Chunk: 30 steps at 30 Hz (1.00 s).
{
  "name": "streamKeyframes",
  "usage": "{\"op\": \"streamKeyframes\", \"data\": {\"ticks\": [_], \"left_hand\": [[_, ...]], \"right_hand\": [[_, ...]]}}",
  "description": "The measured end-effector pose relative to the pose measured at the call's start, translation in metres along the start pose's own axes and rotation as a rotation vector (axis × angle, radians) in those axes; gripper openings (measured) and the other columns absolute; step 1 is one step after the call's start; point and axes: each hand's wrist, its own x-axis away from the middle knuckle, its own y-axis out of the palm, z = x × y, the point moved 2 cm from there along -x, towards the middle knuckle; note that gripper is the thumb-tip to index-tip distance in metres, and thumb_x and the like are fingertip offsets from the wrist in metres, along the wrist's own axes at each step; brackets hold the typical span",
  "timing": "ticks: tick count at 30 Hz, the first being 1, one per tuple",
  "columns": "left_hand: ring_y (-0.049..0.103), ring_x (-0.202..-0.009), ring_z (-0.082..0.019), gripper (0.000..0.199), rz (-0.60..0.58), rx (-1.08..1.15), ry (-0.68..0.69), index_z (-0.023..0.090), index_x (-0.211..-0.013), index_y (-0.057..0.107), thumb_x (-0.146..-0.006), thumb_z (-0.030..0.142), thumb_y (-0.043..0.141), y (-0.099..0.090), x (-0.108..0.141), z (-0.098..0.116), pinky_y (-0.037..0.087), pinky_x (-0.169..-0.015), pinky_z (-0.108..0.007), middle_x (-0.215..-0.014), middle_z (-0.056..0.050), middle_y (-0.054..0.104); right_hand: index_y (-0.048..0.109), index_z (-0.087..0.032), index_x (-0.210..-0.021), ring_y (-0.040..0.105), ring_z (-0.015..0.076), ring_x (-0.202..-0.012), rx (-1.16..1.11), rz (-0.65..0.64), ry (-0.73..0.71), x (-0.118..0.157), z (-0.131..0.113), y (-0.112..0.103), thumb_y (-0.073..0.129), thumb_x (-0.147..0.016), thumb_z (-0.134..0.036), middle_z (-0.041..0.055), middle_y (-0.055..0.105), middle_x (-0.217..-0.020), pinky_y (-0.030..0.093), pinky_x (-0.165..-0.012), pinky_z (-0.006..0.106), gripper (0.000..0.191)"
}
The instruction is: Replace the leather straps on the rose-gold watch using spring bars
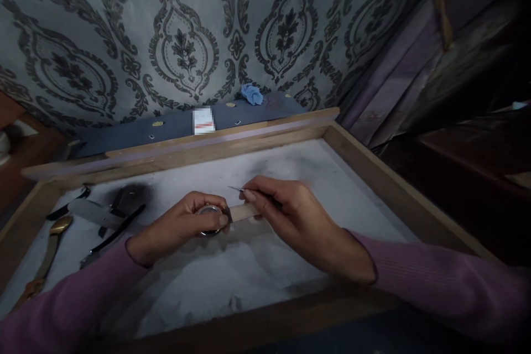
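Observation:
My left hand grips a round silver-rimmed wristwatch, its thumb lying across part of the case. From the case a pale beige strap runs right and passes below the fingers of my right hand. Thumb and forefinger of that hand pinch a thin pointed metal tool, its tip directed left above the strap. Most of the tool is hidden by the hand, so its exact kind does not show.
Several watches and straps, including a gold-cased watch, lie at the left of a wood-framed tray with a white bottom. Behind its back rail are a small white and red packet and a crumpled blue cloth, against a patterned wall.

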Motion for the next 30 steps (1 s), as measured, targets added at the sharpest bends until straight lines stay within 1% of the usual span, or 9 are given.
{"op": "streamKeyframes", "data": {"ticks": [3, 4, 5, 7, 10, 15, 20, 24, 30], "left_hand": [[0.027, -0.048, -0.006, 0.02, 0.059, 0.078, -0.017, 0.014, -0.064, 0.059, -0.075, 0.031, 0.063, -0.004, 0.0, -0.002, 0.016, -0.046, -0.023, -0.053, 0.006, 0.04], [0.026, -0.047, -0.006, 0.02, 0.079, 0.111, -0.017, 0.014, -0.064, 0.059, -0.074, 0.03, 0.063, -0.006, -0.001, -0.002, 0.015, -0.046, -0.023, -0.053, 0.006, 0.04], [0.025, -0.046, -0.006, 0.02, 0.092, 0.143, -0.014, 0.014, -0.065, 0.058, -0.074, 0.031, 0.064, -0.007, -0.001, -0.003, 0.014, -0.045, -0.023, -0.054, 0.006, 0.041], [0.024, -0.045, -0.005, 0.021, 0.104, 0.205, -0.009, 0.014, -0.066, 0.058, -0.073, 0.032, 0.065, -0.008, -0.003, -0.006, 0.013, -0.044, -0.023, -0.054, 0.005, 0.042], [0.02, -0.042, -0.005, 0.022, 0.08, 0.274, -0.006, 0.013, -0.066, 0.059, -0.074, 0.033, 0.064, -0.008, -0.003, -0.008, 0.013, -0.043, -0.023, -0.05, 0.007, 0.038], [0.015, -0.04, -0.004, 0.022, 0.038, 0.36, 0.029, 0.013, -0.063, 0.057, -0.075, 0.03, 0.063, -0.005, -0.004, -0.006, 0.012, -0.045, -0.023, -0.042, 0.01, 0.027], [0.014, -0.04, -0.004, 0.023, 0.027, 0.4, 0.04, 0.013, -0.062, 0.054, -0.076, 0.029, 0.062, -0.003, -0.004, -0.006, 0.011, -0.044, -0.023, -0.043, 0.01, 0.028], [0.015, -0.041, -0.005, 0.023, 0.023, 0.362, 0.033, 0.013, -0.062, 0.055, -0.076, 0.031, 0.062, -0.001, -0.004, -0.005, 0.013, -0.045, -0.024, -0.041, 0.01, 0.026], [0.02, -0.042, -0.005, 0.023, 0.048, 0.265, 0.013, 0.013, -0.062, 0.058, -0.075, 0.032, 0.061, -0.001, -0.004, -0.003, 0.014, -0.045, -0.024, -0.046, 0.008, 0.034]], "right_hand": [[0.06, -0.012, -0.085, 0.054, 0.0154, -0.078, 0.129, 0.188, -0.208, 0.004, -0.009, -0.009, 0.047, -0.092, -0.014, 0.0067, 0.057, -0.082, 0.043, -0.07, 0.027, 0.015], [0.06, -0.013, -0.087, 0.054, 0.0152, -0.077, 0.178, 0.213, -0.243, 0.007, -0.011, -0.011, 0.048, -0.091, -0.013, 0.0061, 0.057, -0.081, 0.042, -0.069, 0.026, 0.013], [0.06, -0.014, -0.089, 0.053, 0.0141, -0.071, 0.216, 0.2, -0.276, 0.009, -0.014, -0.011, 0.047, -0.091, -0.012, 0.0041, 0.056, -0.075, 0.041, -0.065, 0.025, 0.013], [0.058, -0.015, -0.087, 0.051, 0.0127, -0.061, 0.225, 0.045, -0.301, 0.015, -0.015, -0.008, 0.044, -0.092, -0.012, 0.0014, 0.056, -0.067, 0.038, -0.057, 0.025, 0.016], [0.056, -0.015, -0.081, 0.045, 0.011, -0.05, 0.177, -0.103, -0.252, 0.018, -0.013, -0.003, 0.043, -0.092, -0.013, -0.0018, 0.051, -0.058, 0.033, -0.05, 0.025, 0.017], [0.051, -0.016, -0.074, 0.039, 0.0078, -0.047, 0.074, -0.189, -0.112, 0.013, -0.008, -0.001, 0.043, -0.09, -0.011, -0.0052, 0.042, -0.054, 0.029, -0.049, 0.022, 0.018], [0.047, -0.017, -0.071, 0.035, 0.0071, -0.046, 0.027, -0.207, -0.059, 0.007, -0.007, 0.002, 0.044, -0.09, -0.012, -0.0063, 0.038, -0.052, 0.028, -0.049, 0.021, 0.02], [0.047, -0.018, -0.068, 0.033, 0.0072, -0.046, 0.009, -0.193, -0.071, 0.006, -0.006, 0.003, 0.045, -0.089, -0.011, -0.007, 0.036, -0.051, 0.029, -0.05, 0.022, 0.022], [0.053, -0.016, -0.071, 0.041, 0.0077, -0.05, 0.013, -0.2, -0.085, 0.007, -0.004, 0.004, 0.046, -0.089, -0.01, -0.0048, 0.045, -0.056, 0.031, -0.052, 0.021, 0.02]]}}
